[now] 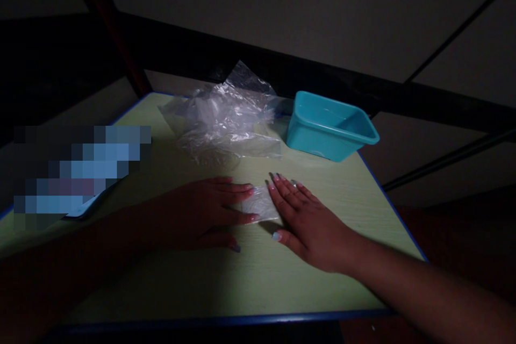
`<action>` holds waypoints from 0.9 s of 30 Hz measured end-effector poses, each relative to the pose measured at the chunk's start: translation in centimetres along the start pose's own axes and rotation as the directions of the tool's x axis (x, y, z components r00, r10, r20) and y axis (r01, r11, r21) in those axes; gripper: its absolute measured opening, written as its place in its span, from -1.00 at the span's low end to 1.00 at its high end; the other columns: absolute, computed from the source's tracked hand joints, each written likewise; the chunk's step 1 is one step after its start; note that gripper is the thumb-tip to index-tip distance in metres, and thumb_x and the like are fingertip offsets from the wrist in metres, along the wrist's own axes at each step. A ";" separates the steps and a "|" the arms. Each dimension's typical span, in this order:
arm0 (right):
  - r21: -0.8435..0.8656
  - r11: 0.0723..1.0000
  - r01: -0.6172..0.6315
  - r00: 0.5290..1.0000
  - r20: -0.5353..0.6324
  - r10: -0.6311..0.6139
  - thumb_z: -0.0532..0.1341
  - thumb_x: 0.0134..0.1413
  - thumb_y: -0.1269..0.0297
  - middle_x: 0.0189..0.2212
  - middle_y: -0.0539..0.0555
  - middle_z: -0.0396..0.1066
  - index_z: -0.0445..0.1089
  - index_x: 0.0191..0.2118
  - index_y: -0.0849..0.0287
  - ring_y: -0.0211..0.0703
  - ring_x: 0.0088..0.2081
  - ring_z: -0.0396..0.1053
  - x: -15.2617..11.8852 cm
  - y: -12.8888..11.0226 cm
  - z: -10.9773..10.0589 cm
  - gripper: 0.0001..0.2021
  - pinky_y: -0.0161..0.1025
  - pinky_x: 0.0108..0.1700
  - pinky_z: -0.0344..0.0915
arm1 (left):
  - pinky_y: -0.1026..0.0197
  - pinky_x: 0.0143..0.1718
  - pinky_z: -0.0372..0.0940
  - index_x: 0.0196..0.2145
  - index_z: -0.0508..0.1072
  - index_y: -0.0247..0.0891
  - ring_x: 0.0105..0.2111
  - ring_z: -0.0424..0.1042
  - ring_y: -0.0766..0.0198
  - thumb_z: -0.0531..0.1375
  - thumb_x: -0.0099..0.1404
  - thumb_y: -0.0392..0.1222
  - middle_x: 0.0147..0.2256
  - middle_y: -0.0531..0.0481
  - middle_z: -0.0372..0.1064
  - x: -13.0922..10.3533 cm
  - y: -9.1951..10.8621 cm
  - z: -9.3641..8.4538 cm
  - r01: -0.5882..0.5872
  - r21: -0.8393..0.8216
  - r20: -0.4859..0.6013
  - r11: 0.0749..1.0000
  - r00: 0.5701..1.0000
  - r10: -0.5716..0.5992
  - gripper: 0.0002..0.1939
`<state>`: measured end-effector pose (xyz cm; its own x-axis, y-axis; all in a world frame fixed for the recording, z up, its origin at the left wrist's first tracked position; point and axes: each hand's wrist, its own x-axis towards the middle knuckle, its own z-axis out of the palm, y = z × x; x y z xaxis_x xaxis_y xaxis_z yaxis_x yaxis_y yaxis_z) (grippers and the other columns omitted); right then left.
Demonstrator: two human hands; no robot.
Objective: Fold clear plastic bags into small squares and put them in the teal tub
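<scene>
A small folded piece of clear plastic (260,204) lies flat on the pale table (250,285), between my two hands. On its left side the fingertips of my left hand (213,207) rest on it, fingers spread and thumb apart. From the right, my right hand (304,215) lies flat with its fingers stretched over the plastic's right edge. Part of the plastic is hidden under the fingers. Beyond my hands sits a loose heap of crumpled clear plastic bags (226,113).
A turquoise plastic bin (318,142) stands at the table's back right corner. At the left edge lies a flat lit device (88,199), mostly blurred out. The table has a blue rim, and a wall rises behind it. The room is dim.
</scene>
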<state>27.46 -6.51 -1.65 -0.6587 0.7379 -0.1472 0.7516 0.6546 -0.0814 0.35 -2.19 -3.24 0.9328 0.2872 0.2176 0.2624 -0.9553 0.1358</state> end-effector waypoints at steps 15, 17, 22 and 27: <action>-0.105 0.994 -0.034 0.995 -0.095 0.024 -0.18 0.34 -0.09 0.38 0.33 -0.28 -0.24 0.40 0.41 0.10 0.40 -0.27 -0.2 0.1 -0.5 -0.25 0.27 0.32 -0.23 | -0.12 0.19 0.13 0.15 0.39 -0.07 0.21 0.26 -0.09 0.04 0.39 0.19 0.19 -0.29 0.28 0.2 0.1 -0.1 0.010 -0.004 -0.001 1.000 1.000 -0.010 -0.50; -0.066 0.994 0.085 0.996 -0.011 -0.086 -0.17 0.36 -0.05 0.38 0.29 -0.25 -0.24 0.40 0.36 0.02 0.39 -0.24 -0.3 -0.2 -0.7 -0.30 0.23 0.33 -0.24 | -0.11 0.20 0.12 0.16 0.39 -0.06 0.20 0.26 -0.08 0.05 0.38 0.20 0.19 -0.28 0.28 0.2 0.1 -0.1 0.012 -0.006 -0.003 1.000 1.000 -0.012 -0.49; -0.069 0.997 -0.018 0.999 0.042 0.021 -0.14 0.33 -0.11 0.34 0.44 -0.19 -0.14 0.37 0.52 0.19 0.37 -0.17 -0.6 0.1 -1.0 -0.22 0.23 0.31 -0.13 | -0.15 0.17 0.14 0.17 0.37 -0.05 0.19 0.27 -0.13 0.04 0.38 0.20 0.20 -0.31 0.26 0.2 0.1 0.0 0.022 -0.017 -0.004 1.000 1.000 -0.023 -0.48; -0.137 0.976 -0.168 0.986 -0.001 0.169 -0.15 0.26 -0.22 0.29 0.55 -0.04 -0.01 0.32 0.61 0.29 0.33 -0.05 -0.8 0.8 -0.8 -0.12 0.22 0.29 -0.04 | -0.13 0.19 0.13 0.16 0.38 -0.04 0.19 0.27 -0.12 0.08 0.36 0.20 0.22 -0.25 0.24 0.0 0.1 0.2 0.034 -0.043 -0.030 0.999 0.999 -0.035 -0.49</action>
<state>28.60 -6.43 -0.80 -0.5221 0.8381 -0.1580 0.8392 0.5379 0.0801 0.39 -2.32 -3.40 0.9153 0.3227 0.2411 0.2833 -0.9412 0.1844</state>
